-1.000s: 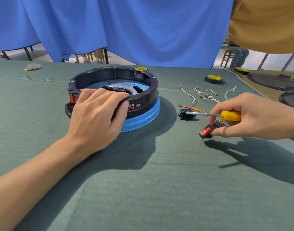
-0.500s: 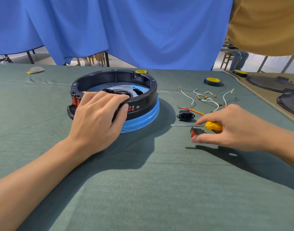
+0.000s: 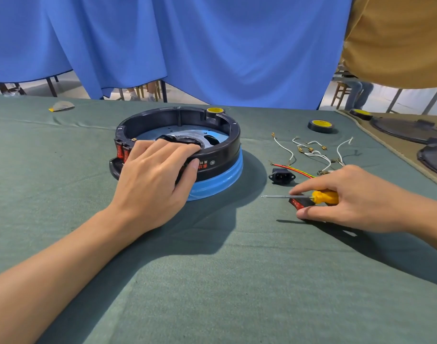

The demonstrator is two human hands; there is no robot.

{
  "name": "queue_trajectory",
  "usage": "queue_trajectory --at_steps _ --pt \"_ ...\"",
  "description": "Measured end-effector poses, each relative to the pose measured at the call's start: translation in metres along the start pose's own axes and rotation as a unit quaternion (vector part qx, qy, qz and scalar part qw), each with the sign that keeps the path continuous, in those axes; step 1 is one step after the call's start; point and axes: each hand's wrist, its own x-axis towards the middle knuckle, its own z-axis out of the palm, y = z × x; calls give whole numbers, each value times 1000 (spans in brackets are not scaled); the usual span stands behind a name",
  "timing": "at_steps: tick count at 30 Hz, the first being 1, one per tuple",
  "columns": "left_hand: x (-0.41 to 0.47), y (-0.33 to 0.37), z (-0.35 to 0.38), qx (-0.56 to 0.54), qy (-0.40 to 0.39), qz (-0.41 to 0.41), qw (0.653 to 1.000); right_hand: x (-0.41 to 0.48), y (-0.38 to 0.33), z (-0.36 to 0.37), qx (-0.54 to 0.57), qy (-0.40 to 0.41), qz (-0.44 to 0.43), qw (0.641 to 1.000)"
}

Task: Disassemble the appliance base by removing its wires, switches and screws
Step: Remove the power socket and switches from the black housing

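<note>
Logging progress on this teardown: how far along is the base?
Done: white wires and a black power socket lie loose on the cloth. In hand: the right hand holds the screwdriver and pinches a removed red switch; the left hand grips the base. Left: red switches sit in the base's wall; screws can't be judged.

Left hand (image 3: 153, 180), right hand (image 3: 356, 198): both curled.

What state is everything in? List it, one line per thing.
appliance base: on cloth, red switches still fitted
left hand: grips the base rim
right hand: holds screwdriver
loose switch: removed, by right thumb
power socket: removed, lying on cloth
white wires: removed, loose on cloth
</note>
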Motion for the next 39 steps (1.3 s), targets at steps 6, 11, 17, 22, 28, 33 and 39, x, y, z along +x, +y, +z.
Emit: queue_trajectory --at_steps 6,11,17,22,28,33,39 --pt "0 -2 -1 5 2 5 1000 1 -16 -7 83 84 -5 993" --pt "5 -2 -6 -53 14 -33 998 19 -36 -11 150 120 -5 981" --pt "6 -17 -18 -137 50 -66 987 47 -53 -8 136 148 19 979" --pt "6 -33 -28 -169 83 -86 978 73 -61 -4 162 186 46 968" --pt "13 -55 -22 -108 181 -438 874 94 -71 18 164 146 70 973" --pt "11 -71 -16 -314 121 -572 748 88 -81 48 153 199 83 964" --pt "10 -81 -24 -351 96 -550 752 67 -98 40 178 129 72 973"
